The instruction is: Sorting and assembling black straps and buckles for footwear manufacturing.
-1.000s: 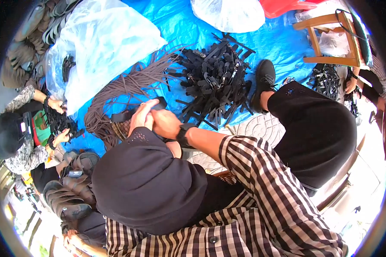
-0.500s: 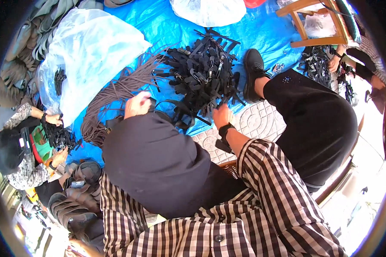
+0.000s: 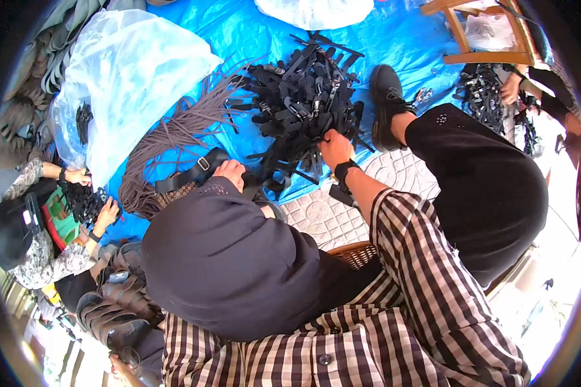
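Probably an outdoor workshop: strap heaps (image 3: 303, 97) on blue tarp (image 3: 407, 32) (pavement beneath).

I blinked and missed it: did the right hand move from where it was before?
Yes. The right hand left the left hand and went out to the pile of black straps.

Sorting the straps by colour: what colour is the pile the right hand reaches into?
Black, clearest in the head view: pile of straps.

A blue tarpaulin (image 3: 407, 39) covers the ground. On it lie a heap of black buckled straps (image 3: 303, 97), a fan of brown straps (image 3: 174, 138) and clear plastic bags (image 3: 132, 71). Beside the tarpaulin is patterned white paving (image 3: 329, 216).
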Motion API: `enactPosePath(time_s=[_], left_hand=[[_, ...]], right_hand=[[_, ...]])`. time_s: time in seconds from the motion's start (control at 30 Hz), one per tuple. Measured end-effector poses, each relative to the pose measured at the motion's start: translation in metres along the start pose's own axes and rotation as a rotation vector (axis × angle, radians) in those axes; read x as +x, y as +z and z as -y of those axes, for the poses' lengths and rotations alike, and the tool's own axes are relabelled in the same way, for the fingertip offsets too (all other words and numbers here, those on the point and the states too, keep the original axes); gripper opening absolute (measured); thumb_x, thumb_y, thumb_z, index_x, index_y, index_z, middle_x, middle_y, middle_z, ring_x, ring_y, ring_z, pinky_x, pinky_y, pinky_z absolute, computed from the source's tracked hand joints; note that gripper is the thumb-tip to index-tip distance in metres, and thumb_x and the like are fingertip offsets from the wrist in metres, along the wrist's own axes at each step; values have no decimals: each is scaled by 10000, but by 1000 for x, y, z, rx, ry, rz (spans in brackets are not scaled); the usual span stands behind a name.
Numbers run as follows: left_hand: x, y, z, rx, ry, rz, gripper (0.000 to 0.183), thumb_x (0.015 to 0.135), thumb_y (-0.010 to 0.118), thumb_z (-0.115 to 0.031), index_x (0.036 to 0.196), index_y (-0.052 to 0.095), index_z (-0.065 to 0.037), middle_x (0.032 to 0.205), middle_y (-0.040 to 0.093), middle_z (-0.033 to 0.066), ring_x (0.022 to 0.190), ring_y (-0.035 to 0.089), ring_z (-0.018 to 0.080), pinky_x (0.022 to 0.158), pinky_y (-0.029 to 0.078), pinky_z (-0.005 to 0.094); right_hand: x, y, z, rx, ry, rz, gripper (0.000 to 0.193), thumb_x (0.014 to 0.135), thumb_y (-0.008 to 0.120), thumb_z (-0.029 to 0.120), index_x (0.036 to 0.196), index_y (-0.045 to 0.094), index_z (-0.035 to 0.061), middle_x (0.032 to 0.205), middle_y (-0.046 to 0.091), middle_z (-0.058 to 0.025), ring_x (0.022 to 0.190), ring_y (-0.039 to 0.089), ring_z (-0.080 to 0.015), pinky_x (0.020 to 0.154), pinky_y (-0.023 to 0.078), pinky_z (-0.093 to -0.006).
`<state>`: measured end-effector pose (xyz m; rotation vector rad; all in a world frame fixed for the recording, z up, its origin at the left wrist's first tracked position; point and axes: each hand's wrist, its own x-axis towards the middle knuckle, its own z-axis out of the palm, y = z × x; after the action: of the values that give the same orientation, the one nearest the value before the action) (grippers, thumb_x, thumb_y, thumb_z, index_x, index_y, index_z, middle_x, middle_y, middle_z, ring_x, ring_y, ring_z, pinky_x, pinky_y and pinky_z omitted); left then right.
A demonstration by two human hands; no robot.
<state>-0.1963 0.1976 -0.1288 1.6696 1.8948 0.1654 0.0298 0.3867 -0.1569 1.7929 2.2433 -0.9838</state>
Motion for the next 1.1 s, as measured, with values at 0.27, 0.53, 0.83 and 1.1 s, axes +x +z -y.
enactPosePath(time_s=[0.27,0.53,0.83,1.1], left_hand=[[-26,-53,-10,61,-193,95,200,697,527,-28,895,533,-48,885,553,136,863,530,337,708,439,441],[22,-30,-29,-170,-89,-150,167,735,523,-58,900,534,-38,833,565,163,780,559,354,667,452,434],[66,8,-33,-118,-265,-16,361,675,630,-265,949,550,-44,907,584,161,836,567,350,697,455,445],[80,38,-24,-157,-156,-219,201,711,608,-227,770,573,-38,734,593,152,691,575,348,598,453,441]], right_hand=[[11,-12,9,138,98,-87,252,703,614,303,743,617,53,756,620,-154,751,587,-346,657,454,-408],[14,8,-22,422,237,106,147,716,562,135,677,551,-7,605,607,-108,472,578,-192,355,430,-308],[-15,37,-9,405,392,193,605,653,674,420,1031,547,-35,1006,579,-254,961,556,-369,810,439,-383],[-13,24,21,235,393,31,338,649,691,282,777,545,6,739,599,-202,756,581,-374,670,449,-414]])
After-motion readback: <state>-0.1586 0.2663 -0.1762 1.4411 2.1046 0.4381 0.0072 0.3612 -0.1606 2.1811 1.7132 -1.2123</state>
